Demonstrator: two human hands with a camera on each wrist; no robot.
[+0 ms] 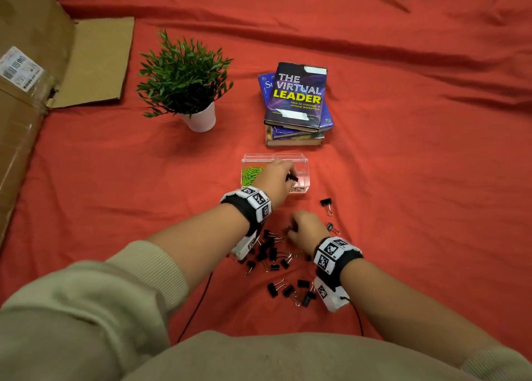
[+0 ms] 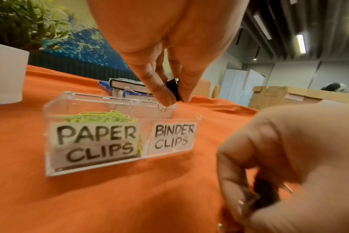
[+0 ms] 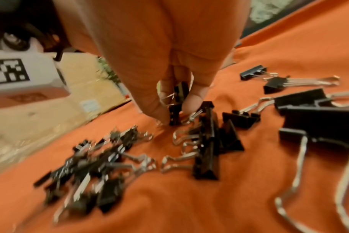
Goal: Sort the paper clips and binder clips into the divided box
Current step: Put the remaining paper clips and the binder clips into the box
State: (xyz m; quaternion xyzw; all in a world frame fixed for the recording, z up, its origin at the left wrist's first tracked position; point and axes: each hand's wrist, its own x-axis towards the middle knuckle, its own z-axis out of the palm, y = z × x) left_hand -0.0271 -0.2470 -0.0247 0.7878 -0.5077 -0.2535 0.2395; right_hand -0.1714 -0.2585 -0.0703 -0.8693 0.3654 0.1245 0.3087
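A clear divided box (image 1: pixel 303 161) (image 2: pixel 50 157) sits on the red cloth, labelled PAPER CLIPS on the left and BINDER CLIPS on the right. Green paper clips (image 1: pixel 251 172) (image 2: pixel 102 117) fill the left compartment. My left hand (image 1: pixel 276 176) (image 2: pixel 172 96) hovers over the right compartment and pinches a black binder clip (image 1: pixel 293 178) (image 2: pixel 173 89). Nearer me, my right hand (image 1: pixel 305 228) (image 3: pixel 175 113) reaches down into a scattered heap of black binder clips (image 1: pixel 273 254) (image 3: pixel 205 141) and pinches binder clips (image 3: pixel 174 116) at the cloth.
A potted green plant (image 1: pixel 184 78) stands left of a stack of books (image 1: pixel 296 104), both behind the box. A large cardboard box (image 1: pixel 26 92) lines the left edge. Two stray binder clips (image 1: pixel 326 203) lie to the right of my right hand.
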